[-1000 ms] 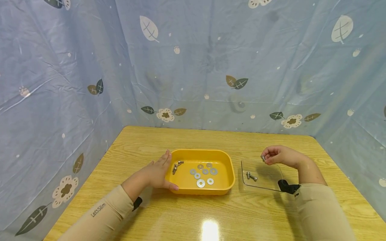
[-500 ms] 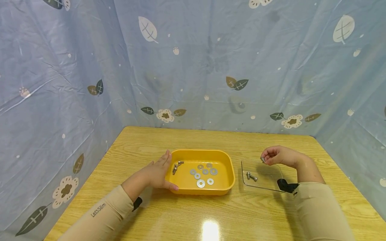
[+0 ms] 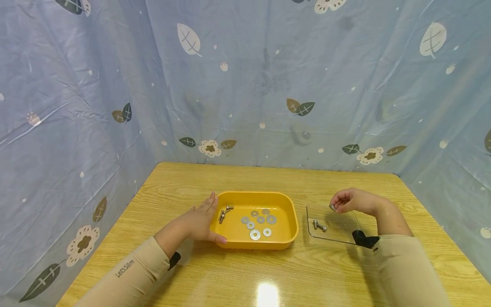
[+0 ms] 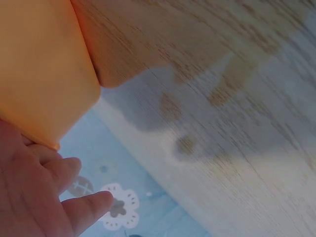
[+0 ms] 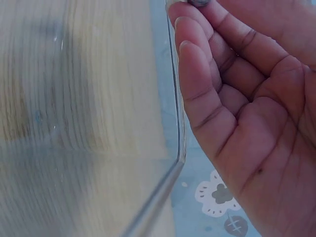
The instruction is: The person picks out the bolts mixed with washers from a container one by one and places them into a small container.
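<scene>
My left hand [image 3: 197, 224] rests against the left end of a yellow tray [image 3: 293, 209], fingers spread and thumb at its front corner. In the left wrist view, the left hand's fingers [image 4: 64, 173] lie beside the tray wall [image 4: 44, 64]. Several flat washers [image 3: 255, 234] and a few socket-head bolts [image 3: 222, 216] lie in the tray. Over a clear plastic box [image 3: 331, 239], my right hand [image 3: 354, 201] pinches a small metal bolt [image 3: 332, 207], mostly hidden by fingers. Only the bolt's grey end [image 5: 199, 2] shows in the right wrist view. Two bolts [image 3: 319, 226] lie in the clear box.
Both containers stand on a wood-grain table [image 3: 230, 277], the clear box to the right of the tray. A blue patterned curtain [image 3: 245, 85] encloses the table's back and sides. The clear box's edge [image 5: 178, 123] runs close beside the right fingers.
My right hand has shifted slightly down and left over the clear box, still pinching the bolt. The left hand stays at the tray.
</scene>
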`<state>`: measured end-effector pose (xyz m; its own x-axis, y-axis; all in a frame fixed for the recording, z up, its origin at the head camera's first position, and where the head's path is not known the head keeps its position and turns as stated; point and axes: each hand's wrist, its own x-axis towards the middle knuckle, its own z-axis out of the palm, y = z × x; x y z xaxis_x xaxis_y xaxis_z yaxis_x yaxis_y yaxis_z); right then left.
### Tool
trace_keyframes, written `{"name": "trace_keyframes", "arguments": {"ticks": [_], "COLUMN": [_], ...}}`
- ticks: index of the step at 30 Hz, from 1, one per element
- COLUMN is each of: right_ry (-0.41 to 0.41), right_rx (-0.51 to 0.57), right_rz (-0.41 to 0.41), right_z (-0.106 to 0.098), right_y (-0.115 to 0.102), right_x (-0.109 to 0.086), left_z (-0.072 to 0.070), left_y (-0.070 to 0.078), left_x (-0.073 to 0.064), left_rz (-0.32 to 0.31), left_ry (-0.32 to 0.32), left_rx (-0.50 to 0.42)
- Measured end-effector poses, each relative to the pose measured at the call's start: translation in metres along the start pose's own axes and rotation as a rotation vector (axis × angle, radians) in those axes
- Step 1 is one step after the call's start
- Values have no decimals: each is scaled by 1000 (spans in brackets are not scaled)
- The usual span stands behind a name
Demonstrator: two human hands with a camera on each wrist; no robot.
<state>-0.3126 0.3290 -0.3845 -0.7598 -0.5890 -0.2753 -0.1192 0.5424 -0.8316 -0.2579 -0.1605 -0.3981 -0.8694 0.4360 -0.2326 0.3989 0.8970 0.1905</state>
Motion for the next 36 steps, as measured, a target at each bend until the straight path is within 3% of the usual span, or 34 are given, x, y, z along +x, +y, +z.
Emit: {"name": "trace_keyframes", "arguments": {"ticks": [36], "right_ry": [-8], "right_rx": [-5], "right_rz": [18], "right_z": [3], "right_y": [4], "right_x": [2], "left_z": [3], "left_y": [1], "left_x": [-4], "left_rz": [7], "left_ry": [18], "left_rx": [28]}}
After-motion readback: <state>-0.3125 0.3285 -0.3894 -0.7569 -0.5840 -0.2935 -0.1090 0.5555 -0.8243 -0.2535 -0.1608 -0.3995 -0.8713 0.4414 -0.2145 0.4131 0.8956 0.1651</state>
